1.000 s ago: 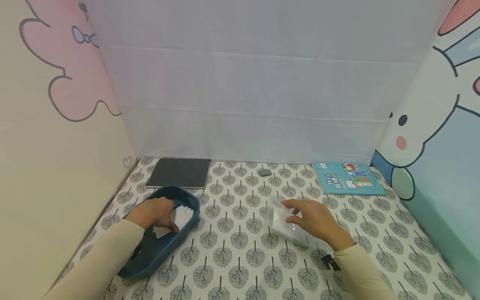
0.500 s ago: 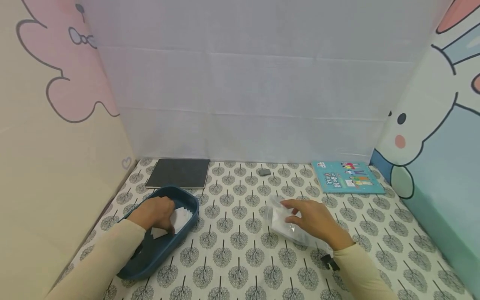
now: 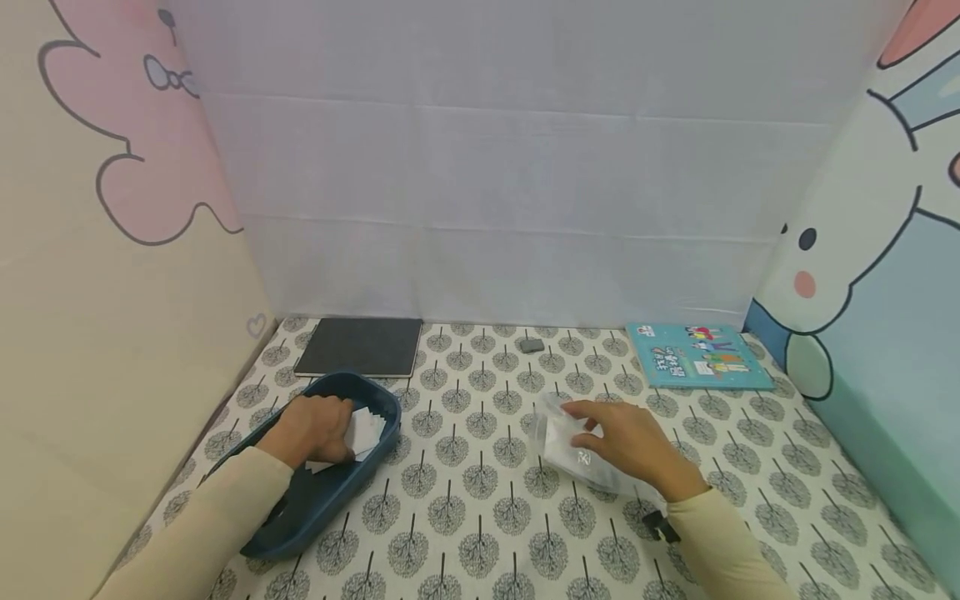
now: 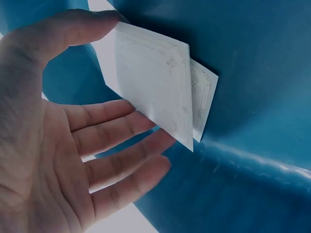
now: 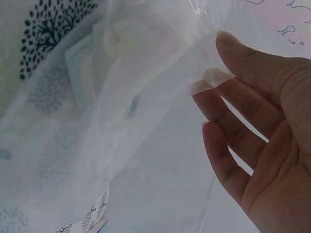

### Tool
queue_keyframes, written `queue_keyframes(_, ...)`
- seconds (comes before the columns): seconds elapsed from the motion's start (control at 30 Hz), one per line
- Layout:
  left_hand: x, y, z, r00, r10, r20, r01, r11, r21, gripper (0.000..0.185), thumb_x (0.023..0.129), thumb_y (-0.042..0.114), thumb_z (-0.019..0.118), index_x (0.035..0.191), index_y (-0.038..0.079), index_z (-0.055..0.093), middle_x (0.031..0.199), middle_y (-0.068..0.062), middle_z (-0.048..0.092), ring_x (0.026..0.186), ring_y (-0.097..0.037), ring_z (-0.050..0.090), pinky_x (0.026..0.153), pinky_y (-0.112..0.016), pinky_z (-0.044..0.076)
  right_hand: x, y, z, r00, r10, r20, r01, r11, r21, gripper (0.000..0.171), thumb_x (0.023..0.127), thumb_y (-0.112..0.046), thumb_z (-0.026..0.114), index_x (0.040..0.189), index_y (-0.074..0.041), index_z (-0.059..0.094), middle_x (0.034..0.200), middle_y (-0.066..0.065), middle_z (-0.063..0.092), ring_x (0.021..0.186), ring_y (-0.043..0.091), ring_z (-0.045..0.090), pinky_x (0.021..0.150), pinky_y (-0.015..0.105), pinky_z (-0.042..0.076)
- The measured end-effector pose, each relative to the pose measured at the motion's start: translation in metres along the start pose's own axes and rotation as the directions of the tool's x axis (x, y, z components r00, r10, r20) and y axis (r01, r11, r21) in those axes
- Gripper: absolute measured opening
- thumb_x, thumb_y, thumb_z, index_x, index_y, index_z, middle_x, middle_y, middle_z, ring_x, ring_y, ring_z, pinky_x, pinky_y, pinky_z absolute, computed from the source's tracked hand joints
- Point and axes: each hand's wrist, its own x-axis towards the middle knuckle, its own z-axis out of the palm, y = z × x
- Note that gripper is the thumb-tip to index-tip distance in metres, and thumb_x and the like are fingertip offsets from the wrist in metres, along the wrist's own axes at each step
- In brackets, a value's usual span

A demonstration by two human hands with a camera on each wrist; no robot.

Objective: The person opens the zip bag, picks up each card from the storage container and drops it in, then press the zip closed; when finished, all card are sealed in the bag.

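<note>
My left hand point(image 3: 317, 429) reaches into a blue oval basket point(image 3: 292, 540). Its thumb and fingers hold white paper cards point(image 4: 150, 77) with faint printing, one showing partly behind another. More white cards point(image 3: 365, 432) show beside the hand in the head view. On the right, my right hand point(image 3: 621, 437) pinches the edge of a clear plastic bag point(image 3: 551, 446) between thumb and fingers. Two fingertips point(image 5: 212, 77) show through the film point(image 5: 146, 160). Pale cards with greenish borders point(image 5: 80, 63) are visible through the plastic.
A dark flat tablet-like panel point(image 3: 360, 347) lies at the back left, behind the basket. At the back middle is a small grey block point(image 3: 531, 345). A teal picture book point(image 3: 699, 357) lies at the back right. Fabric-like walls enclose the tree-patterned tablecloth point(image 3: 450, 517).
The left hand has shifted slightly within the basket, the cards beside it moving a little with it. The right hand and the plastic bag stay almost still.
</note>
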Motion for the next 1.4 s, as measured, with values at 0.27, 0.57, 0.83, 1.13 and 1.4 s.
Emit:
queue_keyframes(0.27,-0.002,-0.006,-0.007,0.999,0.006,-0.043,-0.007,1.000,-0.013,0.057,0.074,0.049,0.078,0.101,0.001,0.063,0.085,-0.010,0.063,0.070,-0.027,0.062,0.063,-0.047,0.054,0.000,0.001,-0.001,1.000,-0.018,-0.011,0.018,1.000,-0.007,0.047,0.084,-0.026,0.081,0.129,-0.017,0.068,0.101,-0.001,0.074,0.074,0.012,0.065,0.053,0.022,0.042)
queue_keyframes(0.57,-0.010,-0.018,-0.025,0.996,0.041,-0.075,-0.055,0.980,-0.190,0.053,0.074,0.039,0.078,0.107,-0.001,0.066,0.088,-0.007,0.058,0.070,-0.020,0.053,0.060,-0.038,0.049,0.000,-0.001,-0.002,1.000,-0.017,-0.006,0.017,1.000,0.004,0.047,0.085,-0.025,0.081,0.129,-0.016,0.068,0.102,-0.001,0.074,0.078,0.016,0.067,0.055,0.024,0.043)
queue_keyframes(0.83,-0.013,-0.012,-0.042,0.981,0.081,-0.179,-0.121,0.966,-0.228,0.050,0.081,0.042,0.074,0.119,0.010,0.065,0.106,-0.011,0.068,0.086,-0.025,0.063,0.070,-0.047,0.053,0.002,-0.001,-0.001,1.000,-0.021,-0.009,0.021,1.000,-0.005,0.047,0.085,-0.025,0.081,0.129,-0.017,0.068,0.102,-0.001,0.074,0.073,0.012,0.065,0.052,0.023,0.041)
queue_keyframes(1.13,0.003,0.023,-0.057,0.970,0.159,-0.186,-0.201,0.951,-0.233,0.040,0.083,0.039,0.073,0.114,0.014,0.071,0.115,-0.011,0.067,0.097,-0.031,0.065,0.077,-0.049,0.054,0.002,-0.003,-0.001,1.000,0.016,0.025,-0.017,1.000,0.023,0.046,0.087,-0.028,0.079,0.130,-0.018,0.068,0.100,-0.002,0.073,0.071,0.008,0.061,0.050,0.024,0.039)
queue_keyframes(1.4,0.019,0.063,-0.067,0.941,0.259,-0.217,-0.300,0.936,-0.185,0.040,0.085,0.040,0.074,0.115,0.014,0.071,0.116,-0.007,0.068,0.098,-0.027,0.066,0.078,-0.046,0.055,0.003,-0.003,0.000,1.000,0.010,0.010,-0.011,1.000,0.015,0.046,0.086,-0.027,0.079,0.130,-0.017,0.068,0.102,-0.003,0.073,0.073,0.009,0.063,0.052,0.024,0.041)
